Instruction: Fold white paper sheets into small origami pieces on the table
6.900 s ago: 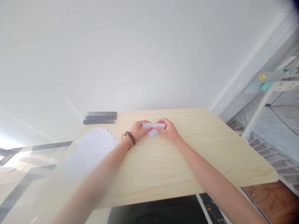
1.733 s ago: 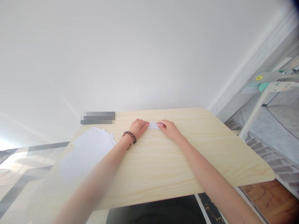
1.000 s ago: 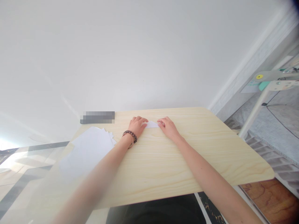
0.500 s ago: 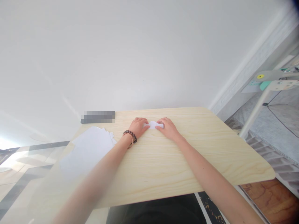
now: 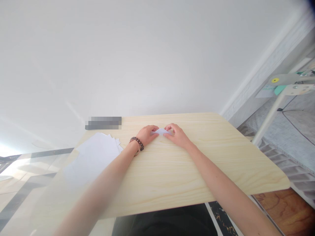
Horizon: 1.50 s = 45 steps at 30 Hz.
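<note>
A small folded piece of white paper (image 5: pixel 161 131) lies between my two hands, toward the far side of the light wooden table (image 5: pixel 167 173). My left hand (image 5: pixel 146 135), with beaded bracelets at the wrist, pinches the paper's left end between thumb and fingers. At the other end, my right hand (image 5: pixel 176 135) grips it the same way, thumb on the near side. The middle of the paper shows as a low peak; its ends are covered by my fingers.
Several loose white sheets (image 5: pixel 95 157) are spread on the table's left, partly behind my left forearm. A blurred-out dark object (image 5: pixel 103 123) sits at the back left corner. The white wall (image 5: pixel 152 59) rises behind the table; a metal frame (image 5: pixel 270 114) stands beyond the right edge.
The paper between my hands now looks narrower and more pointed in the middle. My fingers have shifted slightly along it; the loose sheets have stayed put.
</note>
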### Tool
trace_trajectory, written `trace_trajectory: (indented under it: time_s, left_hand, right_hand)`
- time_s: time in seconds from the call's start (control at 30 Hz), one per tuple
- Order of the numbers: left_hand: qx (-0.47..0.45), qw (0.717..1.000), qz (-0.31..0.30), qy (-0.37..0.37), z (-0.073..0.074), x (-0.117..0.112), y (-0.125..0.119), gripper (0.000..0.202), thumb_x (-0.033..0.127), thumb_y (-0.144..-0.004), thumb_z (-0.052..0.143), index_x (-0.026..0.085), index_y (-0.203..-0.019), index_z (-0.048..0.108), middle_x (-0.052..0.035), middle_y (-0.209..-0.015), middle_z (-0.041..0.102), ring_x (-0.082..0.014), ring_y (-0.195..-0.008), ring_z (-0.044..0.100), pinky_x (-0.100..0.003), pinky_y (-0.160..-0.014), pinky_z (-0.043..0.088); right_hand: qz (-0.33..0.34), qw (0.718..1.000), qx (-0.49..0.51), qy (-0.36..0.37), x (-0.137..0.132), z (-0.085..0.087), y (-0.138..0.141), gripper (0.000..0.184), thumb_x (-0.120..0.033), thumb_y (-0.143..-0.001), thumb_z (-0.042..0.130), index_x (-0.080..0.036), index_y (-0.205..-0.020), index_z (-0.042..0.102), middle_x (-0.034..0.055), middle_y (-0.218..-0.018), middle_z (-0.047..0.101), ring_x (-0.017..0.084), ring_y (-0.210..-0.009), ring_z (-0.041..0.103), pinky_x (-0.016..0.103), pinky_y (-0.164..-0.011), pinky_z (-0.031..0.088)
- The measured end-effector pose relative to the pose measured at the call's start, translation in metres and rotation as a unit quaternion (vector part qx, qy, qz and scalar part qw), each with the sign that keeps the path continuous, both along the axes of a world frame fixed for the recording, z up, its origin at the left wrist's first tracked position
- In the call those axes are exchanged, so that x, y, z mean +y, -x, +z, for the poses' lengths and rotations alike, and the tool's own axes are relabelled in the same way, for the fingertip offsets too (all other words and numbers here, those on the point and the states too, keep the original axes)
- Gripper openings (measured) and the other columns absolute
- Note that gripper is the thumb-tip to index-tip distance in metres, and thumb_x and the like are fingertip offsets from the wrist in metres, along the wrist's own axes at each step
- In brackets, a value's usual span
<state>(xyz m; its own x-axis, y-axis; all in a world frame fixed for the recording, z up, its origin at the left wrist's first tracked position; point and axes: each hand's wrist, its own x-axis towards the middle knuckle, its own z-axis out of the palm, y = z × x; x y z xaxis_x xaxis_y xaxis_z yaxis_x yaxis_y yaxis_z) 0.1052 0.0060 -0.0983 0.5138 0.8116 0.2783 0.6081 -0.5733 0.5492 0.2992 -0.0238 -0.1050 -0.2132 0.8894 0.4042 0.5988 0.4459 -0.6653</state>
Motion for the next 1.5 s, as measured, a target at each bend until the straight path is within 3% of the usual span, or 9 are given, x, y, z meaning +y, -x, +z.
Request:
trace_trajectory:
  time_s: [0.3, 0.47, 0.6, 0.7, 0.87, 0.97, 1.1, 1.27, 1.5]
  left_hand:
    - [0.000, 0.998, 0.021, 0.055, 0.007, -0.005, 0.001, 0.033, 0.042, -0.077, 0.042, 0.018, -0.093, 0.057, -0.0003, -0.069, 0.060, -0.0139, -0.062, 0.052, -0.026, -0.060, 0.042]
    - [-0.058, 0.998, 0.020, 0.000, 0.002, -0.003, 0.000, 0.038, 0.033, -0.074, 0.051, 0.021, -0.110, 0.046, -0.0026, -0.094, 0.058, -0.0144, -0.079, 0.054, -0.027, -0.072, 0.044]
    - [-0.066, 0.994, -0.047, -0.073, -0.003, -0.002, 0.000, 0.030, 0.026, -0.073, 0.054, 0.023, -0.103, 0.053, -0.0045, -0.110, 0.051, -0.0161, -0.095, 0.051, -0.028, -0.079, 0.043]
    - [-0.057, 0.993, -0.055, -0.089, -0.005, 0.000, 0.001, 0.022, 0.025, -0.077, 0.050, 0.023, -0.097, 0.057, -0.0048, -0.110, 0.051, -0.0162, -0.097, 0.051, -0.029, -0.079, 0.045]
    - [-0.050, 0.990, -0.056, -0.121, -0.003, 0.000, 0.002, 0.019, 0.027, -0.082, 0.046, 0.022, -0.089, 0.062, -0.0039, -0.100, 0.059, -0.0154, -0.095, 0.052, -0.031, -0.087, 0.042]
    - [-0.052, 0.987, -0.048, -0.142, -0.001, 0.000, 0.001, 0.020, 0.030, -0.082, 0.046, 0.021, -0.086, 0.063, -0.0042, -0.093, 0.061, -0.0152, -0.090, 0.053, -0.030, -0.083, 0.043]
    - [-0.036, 0.987, -0.044, -0.152, 0.000, 0.000, 0.001, 0.021, 0.031, -0.082, 0.045, 0.021, -0.084, 0.064, -0.0044, -0.084, 0.061, -0.0156, -0.084, 0.053, -0.030, -0.077, 0.044]
    - [-0.030, 0.987, -0.039, -0.152, 0.003, -0.003, 0.000, 0.020, 0.030, -0.082, 0.046, 0.022, -0.087, 0.064, -0.0035, -0.081, 0.061, -0.0156, -0.083, 0.053, -0.030, -0.077, 0.043]
    - [-0.042, 0.986, -0.044, -0.154, 0.008, -0.008, -0.001, 0.018, 0.028, -0.081, 0.046, 0.020, -0.083, 0.062, -0.0037, -0.083, 0.061, -0.0144, -0.081, 0.054, -0.027, -0.074, 0.043]
  right_hand:
    - [0.014, 0.997, 0.051, 0.063, -0.002, 0.002, 0.001, 0.023, -0.033, -0.075, 0.049, -0.021, -0.093, 0.048, 0.0022, -0.087, 0.060, 0.013, -0.072, 0.053, 0.025, -0.064, 0.040]
    - [0.009, 0.994, 0.066, 0.085, 0.000, 0.000, 0.000, 0.027, -0.037, -0.077, 0.046, -0.020, -0.097, 0.046, 0.0013, -0.075, 0.063, 0.012, -0.057, 0.052, 0.024, -0.056, 0.038]
    - [0.014, 0.993, 0.069, 0.099, 0.001, 0.000, -0.001, 0.030, -0.038, -0.077, 0.045, -0.020, -0.100, 0.045, 0.0006, -0.071, 0.063, 0.012, -0.055, 0.051, 0.025, -0.054, 0.038]
    - [0.019, 0.993, 0.058, 0.101, 0.001, 0.000, -0.002, 0.032, -0.038, -0.078, 0.044, -0.019, -0.104, 0.045, 0.0007, -0.071, 0.062, 0.012, -0.057, 0.052, 0.025, -0.055, 0.039]
    - [0.001, 0.999, 0.033, 0.039, -0.001, 0.001, 0.001, 0.031, -0.038, -0.078, 0.047, -0.021, -0.104, 0.050, 0.0048, -0.096, 0.060, 0.014, -0.080, 0.055, 0.026, -0.065, 0.042]
    - [0.008, 1.000, 0.024, -0.017, -0.002, 0.002, 0.002, 0.026, -0.035, -0.078, 0.049, -0.022, -0.098, 0.055, 0.0061, -0.111, 0.053, 0.016, -0.097, 0.050, 0.027, -0.071, 0.043]
    - [0.011, 0.996, 0.003, -0.084, -0.003, 0.004, 0.005, 0.014, -0.030, -0.079, 0.049, -0.022, -0.085, 0.059, 0.0039, -0.099, 0.058, 0.015, -0.098, 0.049, 0.030, -0.085, 0.039]
    - [0.021, 0.995, -0.025, -0.095, -0.004, 0.007, 0.010, 0.012, -0.029, -0.080, 0.048, -0.023, -0.081, 0.059, 0.0020, -0.084, 0.061, 0.016, -0.086, 0.051, 0.032, -0.081, 0.040]
    - [0.027, 0.992, -0.052, -0.110, -0.008, 0.011, 0.012, 0.015, -0.027, -0.082, 0.044, -0.023, -0.081, 0.058, 0.0026, -0.082, 0.061, 0.017, -0.084, 0.050, 0.032, -0.080, 0.039]
